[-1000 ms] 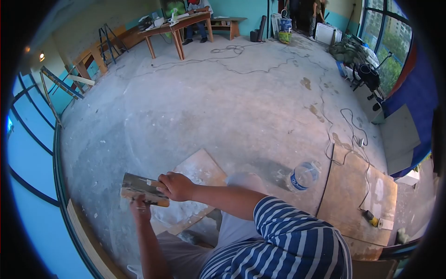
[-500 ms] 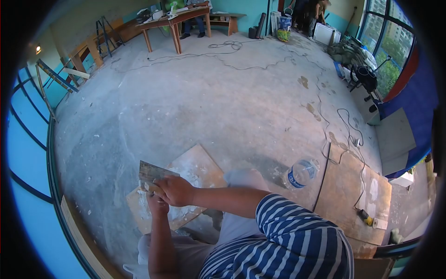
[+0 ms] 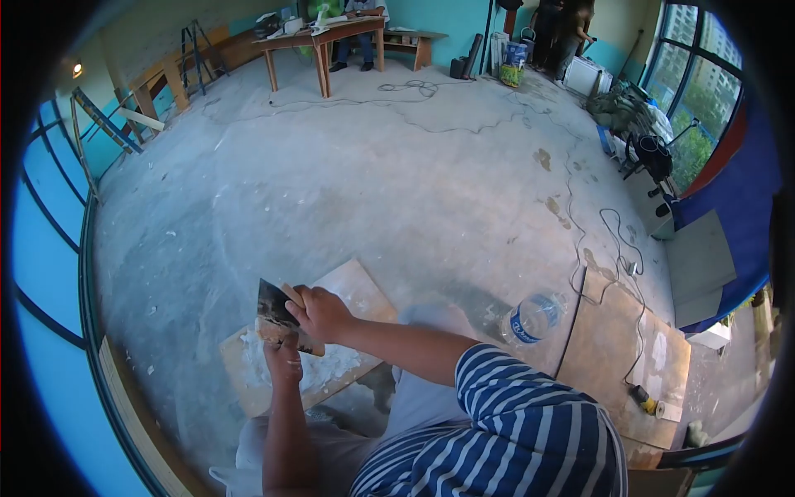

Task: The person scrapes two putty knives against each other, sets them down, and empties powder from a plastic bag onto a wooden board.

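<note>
My right hand (image 3: 321,314) is closed around a putty knife (image 3: 274,300) with a broad dark blade, held up over the board. Just below, my left hand (image 3: 284,362) is wrapped round a second flat tool (image 3: 272,331), smeared with pale putty. It looks like another putty knife, though its handle is hidden in the fingers. The two tools overlap, and I cannot tell exactly where they touch. Beneath the hands a wooden board (image 3: 364,286) lies on the floor, spread with white putty (image 3: 331,370).
A large clear plastic bottle (image 3: 534,318) stands right of my knee. Farther right, a yellow power tool (image 3: 643,400) lies on a wooden panel (image 3: 609,331), its cord trailing across the floor. A table (image 3: 319,37) and people are at the back. A blue-framed glass partition (image 3: 50,248) runs along the left.
The right hand's putty knife has turned from a flat, light-catching angle to a steeper, dark one. My right hand has risen slightly, and the left hand stays nearly in place.
</note>
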The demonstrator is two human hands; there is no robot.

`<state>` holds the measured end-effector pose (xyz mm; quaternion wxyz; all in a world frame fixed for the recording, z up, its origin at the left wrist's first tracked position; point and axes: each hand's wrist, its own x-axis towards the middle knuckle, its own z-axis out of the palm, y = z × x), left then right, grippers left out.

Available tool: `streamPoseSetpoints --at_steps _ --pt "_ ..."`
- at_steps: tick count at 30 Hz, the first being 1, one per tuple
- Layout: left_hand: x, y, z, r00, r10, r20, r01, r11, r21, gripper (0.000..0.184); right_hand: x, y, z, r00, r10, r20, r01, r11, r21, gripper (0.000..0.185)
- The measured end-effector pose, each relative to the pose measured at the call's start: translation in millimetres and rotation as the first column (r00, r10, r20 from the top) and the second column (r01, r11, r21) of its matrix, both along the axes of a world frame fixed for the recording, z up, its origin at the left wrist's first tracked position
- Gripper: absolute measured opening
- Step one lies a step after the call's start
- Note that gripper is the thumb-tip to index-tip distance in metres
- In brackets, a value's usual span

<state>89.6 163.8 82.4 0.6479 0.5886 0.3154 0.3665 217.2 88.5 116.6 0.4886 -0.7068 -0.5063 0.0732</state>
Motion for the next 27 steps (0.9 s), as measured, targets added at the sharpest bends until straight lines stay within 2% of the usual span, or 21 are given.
streamPoseSetpoints --at_steps 1,2,5,6,9,10,11,12,14,16,18,19,20,22,24,25,26,27 --pt "0.3 5.2 0.2 0.999 0.0 0.042 0.003 0.998 -0.059 0.025 -2.9 -1.7 2.9 1.0 -0.003 -0.008 0.003 0.999 -0.032 0.035" --pt "-0.8 7.8 -0.6 0.996 0.007 0.083 0.004 0.993 -0.122 0.026 -11.6 -0.8 -8.6 0.993 0.107 0.05 -0.109 0.993 0.051 0.036" --pt "-2.2 0.1 -4.6 0.988 0.012 0.153 0.004 0.995 -0.104 0.025 -8.0 -1.4 -2.0 1.0 0.013 0.013 -0.013 0.999 0.033 0.037" --pt "-5.7 2.3 -6.0 0.991 0.001 0.134 0.01 0.997 -0.081 0.025 2.4 8.1 -2.3 0.999 -0.049 0.002 0.049 0.998 0.025 0.036" --pt "-8.3 11.5 -0.8 0.994 0.0 0.106 0.003 1.0 -0.023 0.025 -8.4 0.0 -7.9 0.998 0.059 -0.014 -0.059 0.998 0.01 0.039" --pt "-6.5 8.2 3.9 0.994 0.018 0.106 -0.016 1.0 -0.02 0.026 -17.1 3.5 -18.4 0.99 0.141 0.005 -0.141 0.987 0.073 0.038" --pt "-3.4 4.8 8.9 0.994 0.033 0.108 -0.031 0.999 -0.018 0.026 -13.6 7.3 -21.4 0.993 0.115 -0.007 -0.114 0.992 0.054 0.038" --pt "-3.1 1.3 12.4 0.995 0.1 0.0 -0.1 0.994 -0.04 0.027 -9.8 8.7 -19.2 0.996 0.086 -0.022 -0.085 0.996 0.034 0.039" --pt "-10.8 15.1 4.1 0.997 0.073 0.04 -0.07 0.995 -0.068 0.026 1.4 4.6 1.5 0.996 0.006 -0.09 -0.008 1.0 -0.02 0.036" --pt "-14.2 27.6 6.1 0.994 0.07 0.081 -0.064 0.995 -0.081 0.026 -4.4 1.6 -3.4 0.996 0.072 -0.057 -0.072 0.997 0.008 0.035" --pt "-11.9 24.8 -1.9 0.993 0.117 -0.031 -0.116 0.993 0.034 0.025 -18.6 0.7 -9.8 0.985 0.171 -0.013 -0.169 0.98 0.101 0.036" --pt "-5.8 14.2 6.1 0.986 0.143 -0.086 -0.136 0.987 0.092 0.025 -14.0 2.8 -7.1 0.993 0.114 -0.034 -0.111 0.991 0.076 0.037" --pt "-2.5 1.0 13.3 0.991 0.093 0.096 -0.094 0.996 0.003 0.026 -7.0 4.6 -4.5 0.997 0.052 -0.06 -0.05 0.998 0.047 0.037" --pt "-11.3 11.6 9.8 0.998 0.066 0.005 -0.066 0.997 -0.043 0.027 10.9 9.6 -3.3 0.993 -0.04 -0.115 0.038 0.999 -0.018 0.038" --pt "-17.2 30.5 6.6 0.992 0.07 -0.107 -0.077 0.995 -0.067 0.024 2.8 4.7 -4.9 0.993 0.056 -0.101 -0.056 0.998 0.007 0.036" --pt "-12.4 22.8 8.9 0.995 0.091 -0.027 -0.092 0.995 -0.042 0.024 -4.3 2.6 -5.5 0.99 0.105 -0.092 -0.104 0.994 0.021 0.036" --pt "-3.9 8.1 7.0 0.993 0.108 0.054 -0.107 0.994 -0.021 0.024 -15.8 0.2 -6.9 0.988 0.141 -0.056 -0.128 0.974 0.187 0.037" --pt "1.6 -0.1 7.2 0.984 0.12 0.133 -0.12 0.993 -0.003 0.024 -10.3 3.7 -5.9 0.992 0.095 -0.085 -0.085 0.989 0.123 0.038"
